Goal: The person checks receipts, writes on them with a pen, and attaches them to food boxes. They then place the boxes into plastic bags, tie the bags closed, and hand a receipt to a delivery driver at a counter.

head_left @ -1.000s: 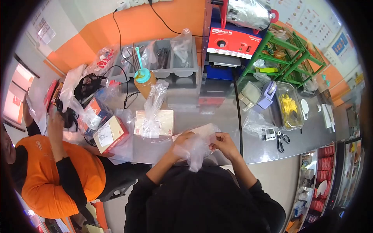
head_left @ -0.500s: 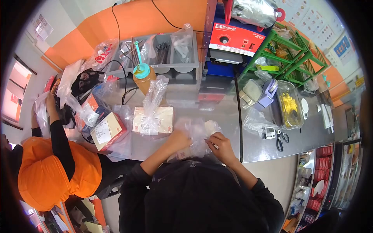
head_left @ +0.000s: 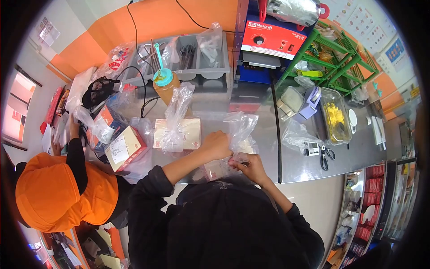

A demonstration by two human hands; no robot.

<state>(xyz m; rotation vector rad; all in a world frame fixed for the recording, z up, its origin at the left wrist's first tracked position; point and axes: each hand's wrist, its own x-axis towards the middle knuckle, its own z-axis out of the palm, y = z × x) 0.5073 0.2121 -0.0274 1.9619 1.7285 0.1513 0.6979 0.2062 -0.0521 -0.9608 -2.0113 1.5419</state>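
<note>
Both hands pinch one clear plastic bag (head_left: 242, 127) at the near edge of the steel counter (head_left: 300, 167). Left hand (head_left: 217, 144) is curled shut over the bag's left side, knuckles up. Right hand (head_left: 253, 166) sits nearer and to the right, thumb and fingertips closed on the bag's lower part. The bag's top stands loose and upright just beyond the left hand. A flat pale packet (head_left: 213, 169) shows under the film just near the left hand; whether it is fully inside the bag, cannot tell.

Left of the hands, a second bagged packet (head_left: 177, 133) lies flat on the counter with its bag neck sticking up. Farther left is a cardboard box (head_left: 123, 148) in plastic wrap. An orange bottle (head_left: 165, 88) with a teal cap stands beyond that, in front of a grey tray (head_left: 190, 62). A black cable (head_left: 277, 130) runs near-to-far just right of the hands. Farther right are scissors (head_left: 328, 157) and a clear tub (head_left: 335, 120) with yellow contents. A red and blue machine (head_left: 267, 39) stands at the far side.

At the left, a co-worker in orange (head_left: 53, 193) has one hand (head_left: 74, 131) raised among loose bags, well apart from the held bag.
</note>
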